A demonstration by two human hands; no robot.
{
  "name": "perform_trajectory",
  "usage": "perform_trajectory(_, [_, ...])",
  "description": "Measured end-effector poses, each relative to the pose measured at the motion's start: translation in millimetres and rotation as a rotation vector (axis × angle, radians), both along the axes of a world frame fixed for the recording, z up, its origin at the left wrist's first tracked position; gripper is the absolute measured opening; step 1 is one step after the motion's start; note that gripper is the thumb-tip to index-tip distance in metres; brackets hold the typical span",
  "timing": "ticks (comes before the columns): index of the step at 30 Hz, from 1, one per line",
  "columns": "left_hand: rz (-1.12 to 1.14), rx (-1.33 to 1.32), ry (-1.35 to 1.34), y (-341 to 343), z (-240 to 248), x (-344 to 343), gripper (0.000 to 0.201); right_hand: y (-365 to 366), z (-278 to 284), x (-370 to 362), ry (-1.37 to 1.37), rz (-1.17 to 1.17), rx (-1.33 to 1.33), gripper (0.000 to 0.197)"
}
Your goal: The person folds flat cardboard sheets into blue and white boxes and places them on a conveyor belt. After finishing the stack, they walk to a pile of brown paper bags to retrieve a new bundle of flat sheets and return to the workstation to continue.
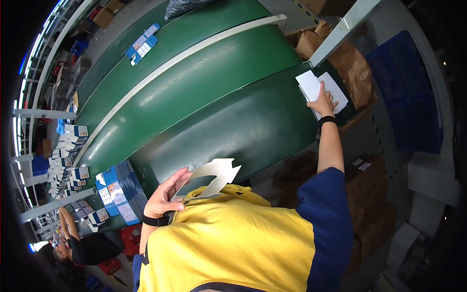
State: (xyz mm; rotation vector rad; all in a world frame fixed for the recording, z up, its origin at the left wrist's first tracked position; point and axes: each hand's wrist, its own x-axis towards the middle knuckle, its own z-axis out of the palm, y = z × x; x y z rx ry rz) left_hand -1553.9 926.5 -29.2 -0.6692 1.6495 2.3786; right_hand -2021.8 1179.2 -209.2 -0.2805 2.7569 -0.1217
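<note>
My left hand (pixel 168 194) is closed on a folded white card insert (pixel 214 176) with cut-out edges, held in front of my yellow shirt. The fingers lie along one side of it and the thumb along the other. At the far right end of the green work surface, my right hand (pixel 323 103) reaches over flat white cards (pixel 307 82). Its thumb and fingers are closed around the left-hand cards. More white cards (pixel 335 90) lie partly under its fingers. A thick stack of flat blue printed cartons (pixel 120 190) stands beside my left hand.
A green conveyor (pixel 219 63) with a pale rail (pixel 180 53) runs beyond the work surface. On it lies a flattened blue-white carton (pixel 143 45). Brown paper (pixel 352 63) fills a box at the right, past a metal post (pixel 345 31). Several boxes (pixel 68 155) and another person (pixel 80 246) are at left.
</note>
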Motion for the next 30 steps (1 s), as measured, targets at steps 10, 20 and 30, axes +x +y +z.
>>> perform_trajectory(10, [0.112, 0.016, 0.025, 1.5, -5.6, 17.2, 0.097, 0.6, -1.0, 1.7, 0.022, 0.015, 0.031, 0.110])
perform_trajectory(20, [0.067, 0.036, 0.014, 2.8, -7.6, 16.6, 0.093, -8.0, 1.0, 8.4, 0.105, -0.043, 0.035, 0.107])
perform_trajectory(30, [0.128, 0.055, -0.001, 2.1, -8.6, 13.8, 0.093, -49.5, 2.5, 88.8, 0.147, 0.082, -0.112, 0.110])
